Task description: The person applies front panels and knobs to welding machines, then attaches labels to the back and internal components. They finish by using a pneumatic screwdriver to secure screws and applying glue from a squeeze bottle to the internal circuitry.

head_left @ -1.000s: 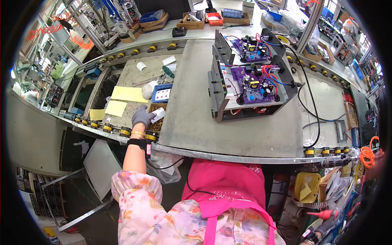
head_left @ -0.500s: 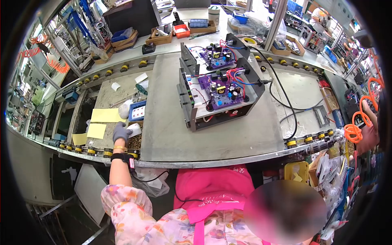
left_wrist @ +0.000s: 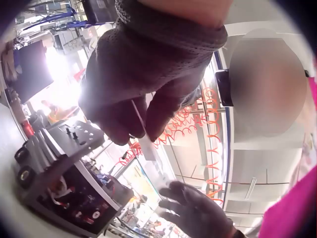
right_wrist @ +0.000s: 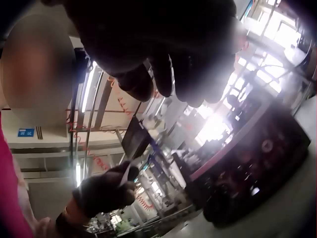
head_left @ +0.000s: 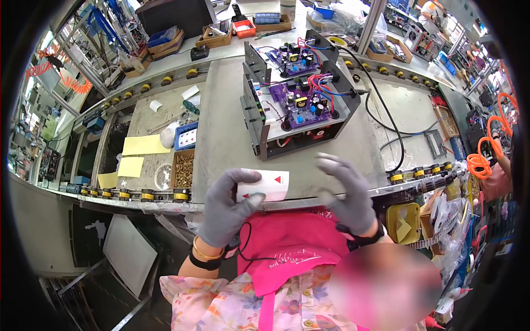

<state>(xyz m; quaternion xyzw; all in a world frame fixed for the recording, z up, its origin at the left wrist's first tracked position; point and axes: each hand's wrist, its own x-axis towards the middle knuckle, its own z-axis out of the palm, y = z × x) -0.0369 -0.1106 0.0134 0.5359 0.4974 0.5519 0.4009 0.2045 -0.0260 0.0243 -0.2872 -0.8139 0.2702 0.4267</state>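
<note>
In the head view my gloved left hand point(head_left: 225, 207) pinches a white label sheet point(head_left: 277, 185) printed with red triangles, over the front edge of the worktable point(head_left: 221, 138). The left wrist view shows the sheet point(left_wrist: 147, 148) edge-on between thumb and fingers. My gloved right hand point(head_left: 350, 197) is raised to the right of the sheet, fingers apart and holding nothing. Beyond both hands stand two open metal units with purple circuit boards point(head_left: 301, 105), wires and black end panels.
Left of the board lie a box of brass-coloured fasteners point(head_left: 184, 170), a blue tray point(head_left: 185, 136) of similar labels, yellow paper sheets point(head_left: 144, 145) and a round clear dish point(head_left: 163, 176). A black cable point(head_left: 386, 107) loops along the right side, near a coiled orange hose point(head_left: 481, 165).
My left hand has lifted the label sheet from beside the fastener box and brought it in front of my body. My right hand has come in from the far right.
</note>
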